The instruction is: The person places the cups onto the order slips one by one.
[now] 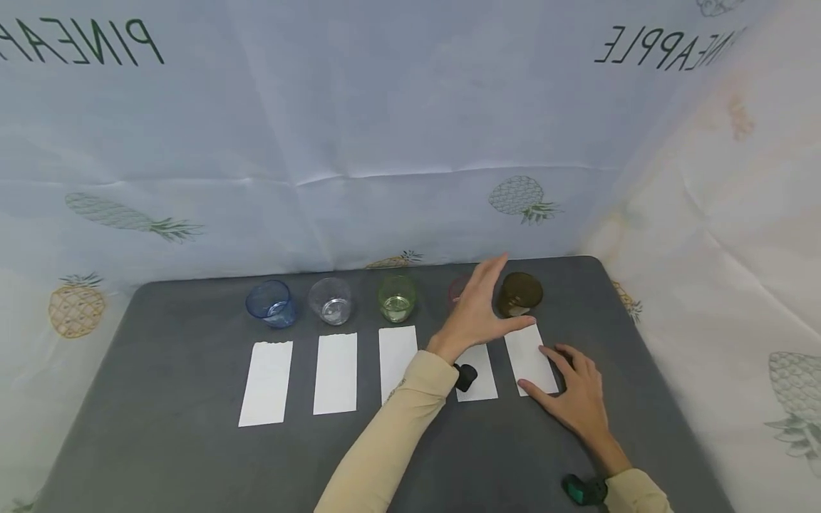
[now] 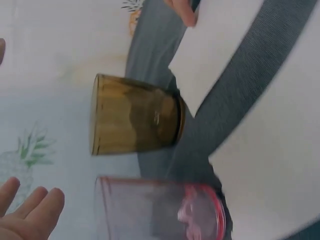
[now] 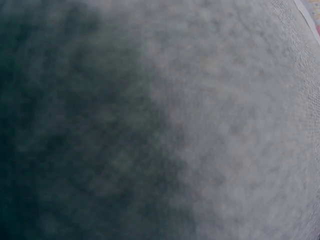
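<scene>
My left hand [image 1: 471, 313] reaches over the back row, thumb and fingers spread wide around the near side of an amber glass [image 1: 520, 293] without visibly gripping it. In the left wrist view the amber glass [image 2: 137, 115] stands apart from the left fingers [image 2: 45, 212]. Beside it is a pink glass [image 2: 165, 210], mostly hidden by the left hand in the head view. My right hand [image 1: 577, 395] rests at the rightmost white paper strip [image 1: 531, 356], thumb and a fingertip at its edges. The right wrist view shows only blurred grey cloth.
Further left stand a green glass [image 1: 397, 299], a clear glass [image 1: 331, 301] and a blue glass [image 1: 271, 303]. In front of the glasses lie several white paper strips [image 1: 336, 374] in a row on the grey table [image 1: 160, 399]. Pineapple-printed curtains [image 1: 385, 107] hang behind and at the sides.
</scene>
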`<state>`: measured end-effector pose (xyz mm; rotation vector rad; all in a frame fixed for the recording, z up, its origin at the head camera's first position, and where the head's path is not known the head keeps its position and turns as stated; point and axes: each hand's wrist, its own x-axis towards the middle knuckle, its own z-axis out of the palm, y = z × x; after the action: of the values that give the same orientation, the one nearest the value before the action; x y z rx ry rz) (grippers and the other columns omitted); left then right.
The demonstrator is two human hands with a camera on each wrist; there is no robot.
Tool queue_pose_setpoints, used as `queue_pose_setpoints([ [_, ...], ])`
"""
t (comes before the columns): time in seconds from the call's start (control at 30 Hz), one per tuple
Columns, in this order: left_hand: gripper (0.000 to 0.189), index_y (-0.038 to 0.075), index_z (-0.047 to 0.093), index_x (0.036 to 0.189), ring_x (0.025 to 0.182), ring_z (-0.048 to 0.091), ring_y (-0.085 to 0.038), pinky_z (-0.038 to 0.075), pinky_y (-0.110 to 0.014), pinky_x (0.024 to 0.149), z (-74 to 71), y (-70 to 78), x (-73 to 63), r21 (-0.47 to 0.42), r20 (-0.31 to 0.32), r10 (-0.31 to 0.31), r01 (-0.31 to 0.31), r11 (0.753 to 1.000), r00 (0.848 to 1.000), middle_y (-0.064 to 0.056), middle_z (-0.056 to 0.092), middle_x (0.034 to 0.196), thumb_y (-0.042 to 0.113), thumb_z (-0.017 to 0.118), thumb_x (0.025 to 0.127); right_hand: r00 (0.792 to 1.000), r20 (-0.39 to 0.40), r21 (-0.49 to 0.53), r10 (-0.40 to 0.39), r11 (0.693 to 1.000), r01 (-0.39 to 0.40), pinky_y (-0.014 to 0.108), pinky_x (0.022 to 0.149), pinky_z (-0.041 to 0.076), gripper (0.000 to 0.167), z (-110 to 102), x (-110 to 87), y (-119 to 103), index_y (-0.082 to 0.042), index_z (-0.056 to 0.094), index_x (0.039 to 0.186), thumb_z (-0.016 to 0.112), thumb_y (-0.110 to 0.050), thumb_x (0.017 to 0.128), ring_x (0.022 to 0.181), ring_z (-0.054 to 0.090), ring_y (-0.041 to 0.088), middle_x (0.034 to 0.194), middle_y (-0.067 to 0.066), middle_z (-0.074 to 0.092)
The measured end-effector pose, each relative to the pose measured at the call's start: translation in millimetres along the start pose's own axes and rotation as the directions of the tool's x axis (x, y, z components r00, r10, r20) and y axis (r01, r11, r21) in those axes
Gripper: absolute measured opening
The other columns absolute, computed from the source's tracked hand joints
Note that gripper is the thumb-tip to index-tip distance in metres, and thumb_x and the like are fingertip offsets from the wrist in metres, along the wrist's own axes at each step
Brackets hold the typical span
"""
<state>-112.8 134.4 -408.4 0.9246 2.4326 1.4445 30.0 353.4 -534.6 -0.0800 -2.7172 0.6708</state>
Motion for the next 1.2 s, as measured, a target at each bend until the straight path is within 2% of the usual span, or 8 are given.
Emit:
queue_pose_setpoints([
  [0.2,0.107,0.017,0.020,0.165,0.151,0.039,-0.028,0.043,-0.045,0.119,16.3,0.6,20.5,0.052,0.012,-0.048,0.048,0.998,0.999,-0.011,0.030,0.165,0.042,0.085,0.083,1.000,-0.004,0.004,-0.026,1.000,0.026,0.065,0.091,0.032,0.073,2,1.4,0,-0.014,0.068,0.131,0.092,-0.041,0.066,0.121,0.046,0.046,0.137,0.021,0.053],
  [0.47,0.104,0.013,0.022,0.164,0.148,0.041,-0.028,0.045,-0.039,0.117,30.2,0.2,35.2,0.174,0.061,-0.087,0.075,0.982,0.994,-0.010,0.031,0.163,0.038,0.084,0.085,1.000,-0.003,-0.009,-0.023,1.000,0.023,0.064,0.092,0.032,0.073,2,1.2,1,-0.015,0.069,0.132,0.091,-0.041,0.067,0.122,0.046,0.045,0.138,0.020,0.053],
  [0.67,0.100,0.009,0.025,0.163,0.146,0.043,-0.030,0.051,-0.036,0.110,34.1,2.0,43.1,0.324,0.087,-0.142,0.107,0.940,0.986,-0.014,0.029,0.164,0.035,0.084,0.086,1.000,0.007,-0.016,-0.021,1.000,0.021,0.065,0.093,0.033,0.074,2,0.0,2,-0.015,0.068,0.133,0.091,-0.043,0.068,0.123,0.046,0.045,0.139,0.020,0.053],
  [0.8,0.094,0.007,0.029,0.161,0.146,0.044,-0.030,0.055,-0.035,0.105,37.6,3.8,47.2,0.412,0.079,-0.195,0.146,0.900,0.978,-0.015,0.030,0.164,0.033,0.082,0.088,1.000,-0.006,-0.018,-0.023,1.000,0.023,0.064,0.093,0.033,0.074,2,0.2,2,-0.015,0.069,0.132,0.091,-0.043,0.067,0.122,0.046,0.045,0.137,0.021,0.053],
  [0.97,0.090,0.007,0.035,0.159,0.143,0.049,-0.028,0.057,-0.034,0.102,42.1,2.8,51.4,0.510,0.060,-0.218,0.158,0.846,0.974,-0.013,0.038,0.161,0.037,0.081,0.088,1.000,-0.007,-0.025,-0.028,0.999,0.028,0.065,0.094,0.033,0.075,1,0.5,0,-0.014,0.069,0.131,0.091,-0.044,0.067,0.120,0.047,0.045,0.136,0.021,0.053],
  [1.2,0.086,0.004,0.045,0.154,0.136,0.057,-0.025,0.056,-0.034,0.104,47.2,-0.2,51.1,0.512,0.033,-0.190,0.147,0.846,0.981,-0.012,0.053,0.151,0.039,0.084,0.086,1.000,-0.004,-0.026,-0.022,0.999,0.022,0.064,0.094,0.033,0.075,2,-0.1,1,-0.014,0.069,0.132,0.091,-0.044,0.067,0.121,0.046,0.044,0.137,0.020,0.053],
])
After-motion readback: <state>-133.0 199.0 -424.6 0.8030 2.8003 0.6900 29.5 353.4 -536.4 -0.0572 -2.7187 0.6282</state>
